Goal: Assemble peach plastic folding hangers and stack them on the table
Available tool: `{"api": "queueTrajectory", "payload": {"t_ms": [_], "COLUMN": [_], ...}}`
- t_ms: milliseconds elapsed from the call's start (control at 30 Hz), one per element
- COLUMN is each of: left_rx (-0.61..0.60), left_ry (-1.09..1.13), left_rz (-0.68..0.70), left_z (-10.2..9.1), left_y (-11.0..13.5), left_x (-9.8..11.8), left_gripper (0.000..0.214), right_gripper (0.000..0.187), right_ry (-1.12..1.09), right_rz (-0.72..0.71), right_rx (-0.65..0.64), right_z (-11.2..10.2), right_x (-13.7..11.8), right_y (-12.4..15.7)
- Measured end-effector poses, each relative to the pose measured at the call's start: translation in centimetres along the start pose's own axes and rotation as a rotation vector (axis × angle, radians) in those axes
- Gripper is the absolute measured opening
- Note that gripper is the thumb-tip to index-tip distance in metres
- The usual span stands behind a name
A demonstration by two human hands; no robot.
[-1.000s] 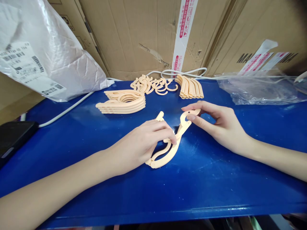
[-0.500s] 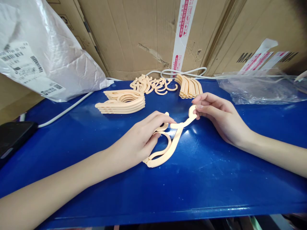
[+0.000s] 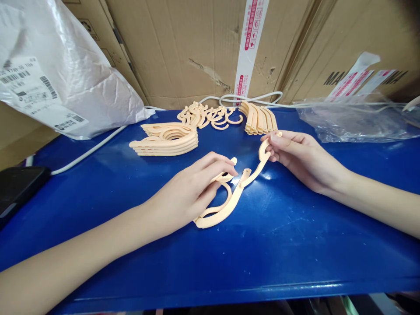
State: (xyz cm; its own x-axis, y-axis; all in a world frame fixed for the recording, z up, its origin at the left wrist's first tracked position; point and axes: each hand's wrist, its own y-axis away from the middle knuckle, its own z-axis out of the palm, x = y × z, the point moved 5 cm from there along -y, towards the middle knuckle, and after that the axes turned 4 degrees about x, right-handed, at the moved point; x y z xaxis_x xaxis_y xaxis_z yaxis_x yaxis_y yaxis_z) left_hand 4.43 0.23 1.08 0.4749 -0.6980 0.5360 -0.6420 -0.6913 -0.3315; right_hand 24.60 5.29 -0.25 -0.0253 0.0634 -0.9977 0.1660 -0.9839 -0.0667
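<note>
A peach plastic hanger arm (image 3: 219, 209) lies on the blue table (image 3: 278, 236) in front of me. My left hand (image 3: 192, 192) pinches its upper end with thumb and fingers. My right hand (image 3: 297, 155) grips a second peach piece (image 3: 259, 164), a curved strip that slants down to meet the first near its top. Behind them lie a stack of hanger arms (image 3: 167, 139), a heap of small hooks (image 3: 210, 117) and a row of curved pieces (image 3: 259, 119).
Cardboard boxes (image 3: 197, 48) wall off the back. A white plastic bag with labels (image 3: 62, 74) sits at back left, a clear bag (image 3: 357, 120) at back right. A white cable (image 3: 88, 151) runs along the table. A black device (image 3: 16, 186) lies at the left edge.
My right hand has swung the curved piece up and back to the right, away from my left hand. My left hand shifted its fingers to the top of the hanger arm.
</note>
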Motion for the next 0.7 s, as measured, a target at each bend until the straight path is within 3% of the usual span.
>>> {"api": "queueTrajectory", "payload": {"t_ms": [200, 367, 467, 600, 700], "left_rx": [-0.025, -0.014, 0.001, 0.023, 0.033], "left_ry": [-0.069, -0.066, -0.062, -0.129, -0.195], "left_rz": [-0.047, -0.062, -0.065, -0.072, -0.08], "left_z": [-0.1, -0.2, -0.2, -0.4, -0.5], "left_y": [0.1, 0.1, 0.0, -0.1, -0.1], "left_x": [-0.3, -0.3, -0.4, -0.4, -0.4], "left_gripper": [0.031, 0.03, 0.027, 0.023, 0.022], "right_gripper": [0.032, 0.031, 0.033, 0.032, 0.034], "right_ry": [0.115, 0.229, 0.505, 0.975, 1.095], "right_rz": [-0.061, -0.084, -0.172, -0.428, -0.493], "right_rx": [-0.05, -0.061, -0.121, -0.149, -0.149], "right_z": [0.8, 1.0, 1.6, 2.7, 3.0], "right_x": [-0.2, -0.4, -0.6, -1.0, -1.0], "right_y": [0.3, 0.7, 1.5, 2.9, 3.3]}}
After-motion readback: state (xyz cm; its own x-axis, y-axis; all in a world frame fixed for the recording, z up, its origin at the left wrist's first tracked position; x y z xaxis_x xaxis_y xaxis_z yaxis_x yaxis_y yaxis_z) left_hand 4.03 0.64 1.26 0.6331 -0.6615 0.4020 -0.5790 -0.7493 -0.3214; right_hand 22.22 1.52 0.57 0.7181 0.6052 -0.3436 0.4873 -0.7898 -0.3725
